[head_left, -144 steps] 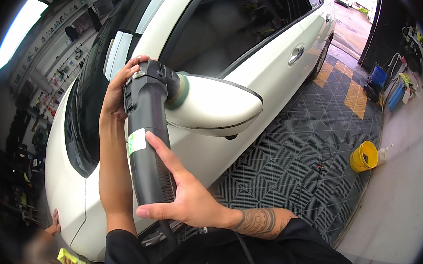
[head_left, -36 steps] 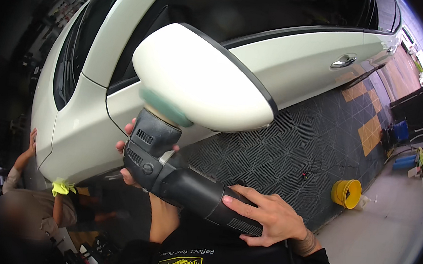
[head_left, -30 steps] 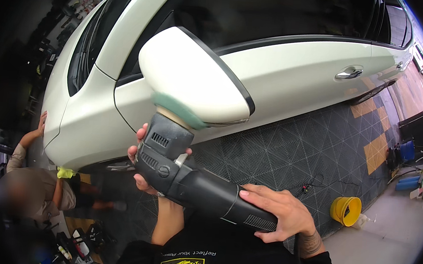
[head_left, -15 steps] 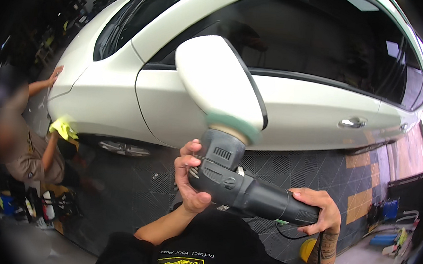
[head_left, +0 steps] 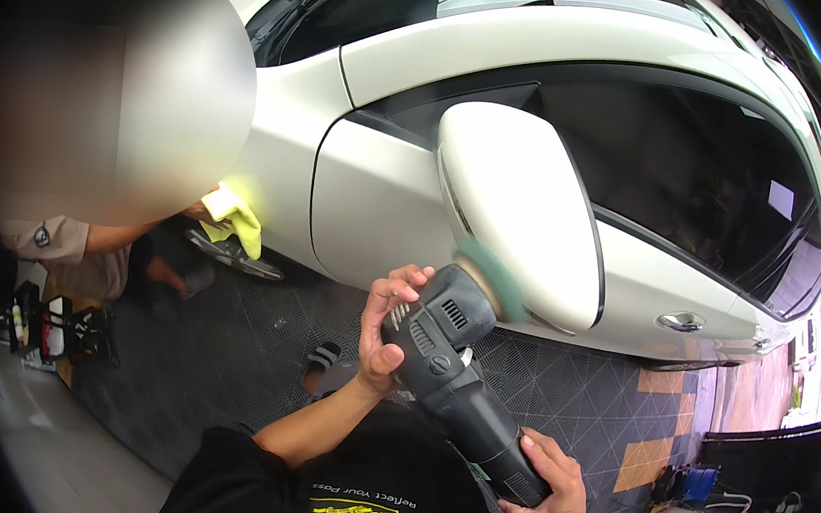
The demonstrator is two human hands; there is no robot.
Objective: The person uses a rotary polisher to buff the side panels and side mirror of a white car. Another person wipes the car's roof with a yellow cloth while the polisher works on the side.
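Both my hands hold a black car polisher (head_left: 446,356). My left hand (head_left: 385,327) wraps round its head, while my right hand (head_left: 550,482) grips the rear of the body. A green foam pad (head_left: 493,280), blurred at its edge, sits against the lower left side of the white wing mirror (head_left: 521,198). The mirror stands out from the front door (head_left: 377,191) of a white car, below its dark side window (head_left: 687,172).
At the left a co-worker's hand (head_left: 204,209) holds a yellow-green cloth (head_left: 233,218) against the front fender, above the wheel (head_left: 237,256). A dark tiled floor (head_left: 259,341) lies below. Blue items and hoses (head_left: 695,506) lie at the lower right; bottles (head_left: 20,317) stand at the left.
The polisher has tilted, its rear end swinging down and left, and its pad has shifted right along the mirror's underside. The co-worker has come nearer, the cloth moving right along the fender.
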